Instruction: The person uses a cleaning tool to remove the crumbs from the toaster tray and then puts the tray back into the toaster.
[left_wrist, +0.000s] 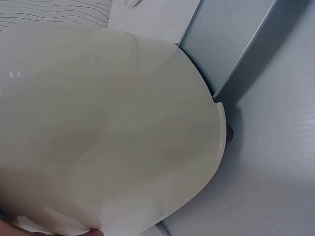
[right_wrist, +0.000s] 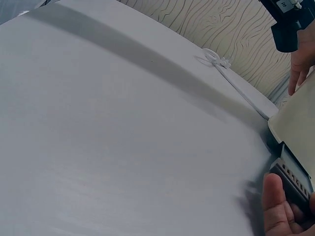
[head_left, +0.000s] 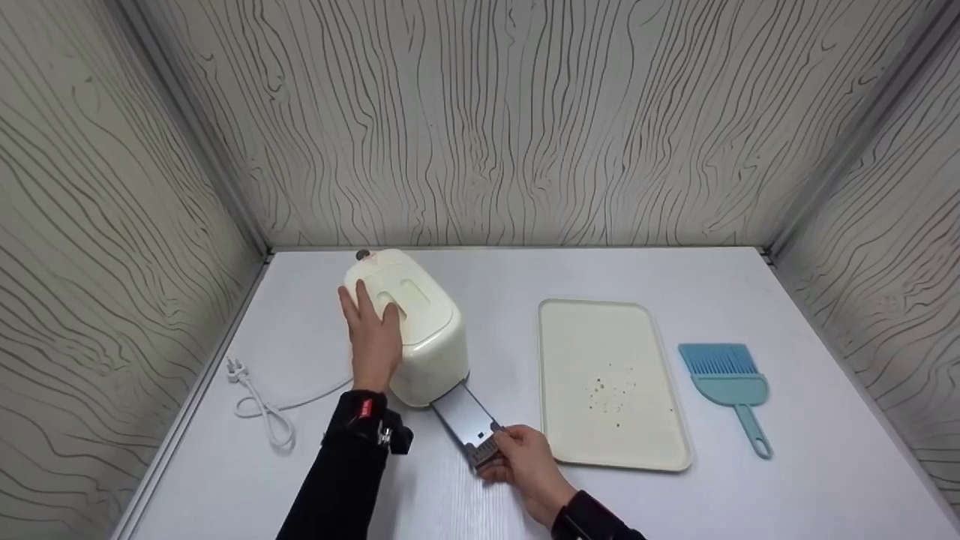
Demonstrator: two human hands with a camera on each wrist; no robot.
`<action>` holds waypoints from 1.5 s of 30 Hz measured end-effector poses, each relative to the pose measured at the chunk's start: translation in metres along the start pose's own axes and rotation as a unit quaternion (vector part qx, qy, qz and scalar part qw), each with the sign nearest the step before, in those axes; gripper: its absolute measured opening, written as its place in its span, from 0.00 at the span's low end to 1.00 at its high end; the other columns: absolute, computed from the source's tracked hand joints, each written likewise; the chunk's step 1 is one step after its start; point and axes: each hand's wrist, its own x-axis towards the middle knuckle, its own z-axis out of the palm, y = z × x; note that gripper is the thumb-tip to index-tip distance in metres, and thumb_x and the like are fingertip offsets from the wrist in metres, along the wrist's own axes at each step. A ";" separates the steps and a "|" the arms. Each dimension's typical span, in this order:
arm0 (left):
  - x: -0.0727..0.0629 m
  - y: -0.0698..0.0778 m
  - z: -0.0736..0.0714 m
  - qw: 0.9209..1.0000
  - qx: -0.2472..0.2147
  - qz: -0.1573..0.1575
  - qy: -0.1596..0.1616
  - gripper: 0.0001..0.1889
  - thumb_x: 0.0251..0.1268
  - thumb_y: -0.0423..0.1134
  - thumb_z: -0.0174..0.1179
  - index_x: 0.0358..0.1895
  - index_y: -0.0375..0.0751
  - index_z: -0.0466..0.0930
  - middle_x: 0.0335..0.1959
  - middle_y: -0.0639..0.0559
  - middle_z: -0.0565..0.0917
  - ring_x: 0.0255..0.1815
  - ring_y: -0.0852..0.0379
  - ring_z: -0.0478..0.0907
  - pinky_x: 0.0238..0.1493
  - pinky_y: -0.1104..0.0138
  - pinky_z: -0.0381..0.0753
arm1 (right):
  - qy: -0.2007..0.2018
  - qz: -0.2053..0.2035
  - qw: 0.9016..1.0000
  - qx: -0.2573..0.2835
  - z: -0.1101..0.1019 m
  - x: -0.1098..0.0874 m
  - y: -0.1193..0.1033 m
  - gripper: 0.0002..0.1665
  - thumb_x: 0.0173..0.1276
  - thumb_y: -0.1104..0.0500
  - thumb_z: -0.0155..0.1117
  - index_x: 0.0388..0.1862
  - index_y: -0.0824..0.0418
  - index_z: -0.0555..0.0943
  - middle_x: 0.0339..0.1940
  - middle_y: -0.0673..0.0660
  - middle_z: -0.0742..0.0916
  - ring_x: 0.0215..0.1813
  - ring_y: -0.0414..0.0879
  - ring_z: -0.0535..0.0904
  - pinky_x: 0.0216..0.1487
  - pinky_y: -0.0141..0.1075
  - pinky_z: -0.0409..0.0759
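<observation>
A cream toaster with two slots in its top stands left of the middle of the table. My left hand rests on its top and left side with the fingers spread. In the left wrist view the toaster's rounded end wall fills most of the picture. From the low end of the toaster sticks out a flat metal crumb tray, partly inside the body. My right hand pinches the tray's dark ribbed handle between thumb and fingers.
A cream rectangular tray scattered with crumbs lies to the right. Beyond it is a blue-green brush with its handle towards me. The toaster's white cord and plug lie on the left. Patterned walls close in the table.
</observation>
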 end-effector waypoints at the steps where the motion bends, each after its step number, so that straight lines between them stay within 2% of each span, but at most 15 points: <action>1: 0.000 0.000 0.000 1.000 0.000 0.000 0.000 0.38 0.81 0.49 0.42 0.84 0.48 0.33 0.84 0.48 0.23 0.83 0.35 0.38 0.79 0.43 0.50 | 0.000 0.001 1.000 0.000 0.000 0.000 0.000 0.18 0.82 0.63 0.49 0.61 0.76 0.67 0.44 0.65 0.86 0.35 0.46 0.85 0.40 0.37 0.87; 7: -0.001 0.000 0.000 1.000 0.002 -0.003 -0.001 0.38 0.82 0.49 0.41 0.84 0.49 0.33 0.84 0.49 0.23 0.83 0.37 0.38 0.79 0.43 0.52 | 0.002 -0.011 1.000 0.007 0.003 0.002 0.002 0.16 0.81 0.64 0.50 0.59 0.76 0.67 0.42 0.65 0.86 0.33 0.46 0.85 0.38 0.37 0.87; 15: -0.001 0.000 0.001 1.000 0.006 -0.004 -0.001 0.38 0.81 0.50 0.42 0.84 0.50 0.33 0.84 0.49 0.23 0.84 0.38 0.38 0.79 0.45 0.52 | 0.000 -0.010 1.000 0.005 0.004 0.007 0.002 0.19 0.82 0.63 0.49 0.61 0.77 0.66 0.43 0.65 0.86 0.34 0.46 0.86 0.39 0.38 0.87; 32: 0.000 0.001 -0.001 1.000 0.003 -0.012 -0.006 0.38 0.81 0.50 0.41 0.84 0.51 0.32 0.83 0.50 0.22 0.84 0.39 0.36 0.80 0.45 0.50 | 0.000 -0.024 1.000 0.006 0.009 0.013 0.001 0.18 0.82 0.63 0.49 0.60 0.78 0.67 0.41 0.67 0.87 0.33 0.48 0.87 0.38 0.40 0.88; 38: 0.000 0.000 -0.001 1.000 0.003 -0.013 -0.003 0.38 0.81 0.50 0.42 0.84 0.52 0.32 0.83 0.51 0.22 0.84 0.38 0.37 0.78 0.43 0.54 | -0.002 -0.020 1.000 0.013 0.012 0.013 -0.001 0.19 0.82 0.64 0.48 0.62 0.78 0.66 0.44 0.69 0.86 0.35 0.51 0.87 0.41 0.42 0.88; 45: 0.000 0.002 0.000 1.000 0.004 -0.019 -0.007 0.38 0.81 0.51 0.41 0.84 0.53 0.32 0.83 0.53 0.21 0.83 0.36 0.39 0.77 0.41 0.55 | 0.004 -0.025 1.000 0.001 0.015 0.020 -0.001 0.18 0.82 0.64 0.49 0.60 0.78 0.67 0.42 0.68 0.87 0.33 0.49 0.87 0.39 0.41 0.88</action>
